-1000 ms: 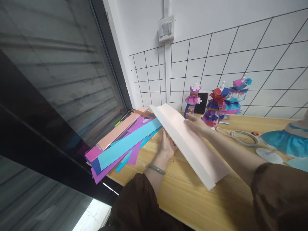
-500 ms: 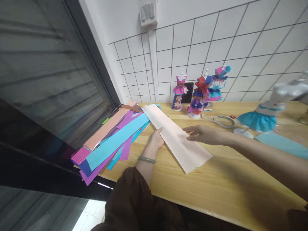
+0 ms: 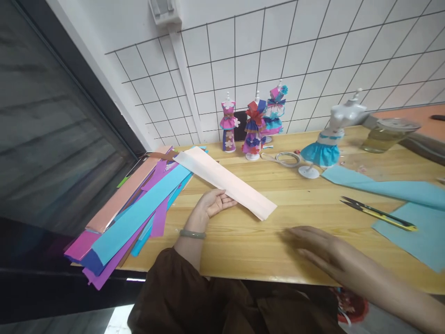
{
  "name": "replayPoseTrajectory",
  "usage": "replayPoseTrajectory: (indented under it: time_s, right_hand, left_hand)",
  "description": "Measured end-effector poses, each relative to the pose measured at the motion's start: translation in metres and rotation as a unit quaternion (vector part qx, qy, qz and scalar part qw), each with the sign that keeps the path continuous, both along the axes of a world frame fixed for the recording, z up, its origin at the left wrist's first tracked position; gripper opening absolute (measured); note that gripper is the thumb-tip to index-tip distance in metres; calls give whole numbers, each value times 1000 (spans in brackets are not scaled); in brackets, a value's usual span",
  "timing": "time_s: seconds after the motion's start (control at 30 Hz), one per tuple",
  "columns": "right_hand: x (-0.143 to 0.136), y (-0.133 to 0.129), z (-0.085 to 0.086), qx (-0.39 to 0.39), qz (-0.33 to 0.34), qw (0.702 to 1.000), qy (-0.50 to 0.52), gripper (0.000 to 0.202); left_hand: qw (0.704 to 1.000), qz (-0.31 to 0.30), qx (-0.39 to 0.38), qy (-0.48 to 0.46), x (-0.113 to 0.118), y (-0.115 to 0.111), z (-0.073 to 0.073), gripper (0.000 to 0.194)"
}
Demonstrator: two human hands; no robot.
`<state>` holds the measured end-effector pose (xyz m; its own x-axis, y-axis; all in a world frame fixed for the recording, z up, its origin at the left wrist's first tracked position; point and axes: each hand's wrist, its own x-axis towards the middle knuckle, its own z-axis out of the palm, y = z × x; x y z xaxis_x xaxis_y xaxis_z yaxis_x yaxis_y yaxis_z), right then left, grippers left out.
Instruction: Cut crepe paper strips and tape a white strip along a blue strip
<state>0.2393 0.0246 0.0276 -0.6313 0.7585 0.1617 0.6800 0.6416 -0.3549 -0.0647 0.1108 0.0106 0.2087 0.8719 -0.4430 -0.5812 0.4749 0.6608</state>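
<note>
"Tell from big to small, please."

"First, a white wall (image 3: 229,9) at the back, with a black wire grid (image 3: 235,55) on the front. Then the wooden table (image 3: 243,253)."

"And on top?"

"On the left, a messy pile of paper strips (image 3: 139,208): blue, purple, pink and peach. On the right, light blue paper sheets (image 3: 413,241). Near the middle, a pale pink paper strip (image 3: 225,178), far end over the pile, other end slanting down to the right."

"Anything upright?"

"A white dress form (image 3: 342,116) in a blue skirt. Farther back, three smaller dress forms (image 3: 256,121) in bright clothes."

"Now the hands!"

"Right hand (image 3: 320,246): blurry, over the table, apart from the strip, fingers close together, thumb apart. Left hand (image 3: 214,203): palm up, at the strip's near edge, fingers close together and a little bent. Pinching or just touching? Cannot tell."

"And small things?"

"Black-and-yellow snips (image 3: 396,221) partly on a blue sheet, a tape roll (image 3: 288,159) on the wood, a grey-green bangle (image 3: 192,234) on the left wrist."
</note>
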Motion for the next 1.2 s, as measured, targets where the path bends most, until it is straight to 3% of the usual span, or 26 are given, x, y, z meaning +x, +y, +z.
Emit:
replayPoseTrajectory:
  time_s: [0.1,0.27,0.47,0.6,0.77,0.87,0.93,1.07,1.2]
  right_hand:
    - [-25,1,-6,55,-32,998,24,36]
    - [-67,15,-5,162,-27,986,41,32]
    - [-87,26,-12,258,-22,966,10,25]
    - [-91,24,-12,274,-2,962,4,25]
    - [-96,15,-4,227,-6,973,29,24]
    - [-74,18,0,194,-41,979,47,24]
    - [-43,28,0,196,-88,976,28,26]
    - [41,49,-4,224,-203,950,-81,30]
    - [91,52,-6,154,-272,930,-192,26]
  left_hand:
    - [1000,7,3,17,-1,1,-1,16]
    - [1000,7,10,13,-4,2,-1,18]
    - [1000,5,-2,26,-7,2,4,16]
    - [997,-47,2,60,-5,-2,6,16]
    - [987,-112,30,111,-1,-7,6,21]
    - [989,-92,39,108,-1,-7,5,25]
    - [990,-83,44,107,0,-5,5,27]
    - [991,-72,51,105,4,-3,5,28]
    - [990,-75,69,98,11,-3,6,30]
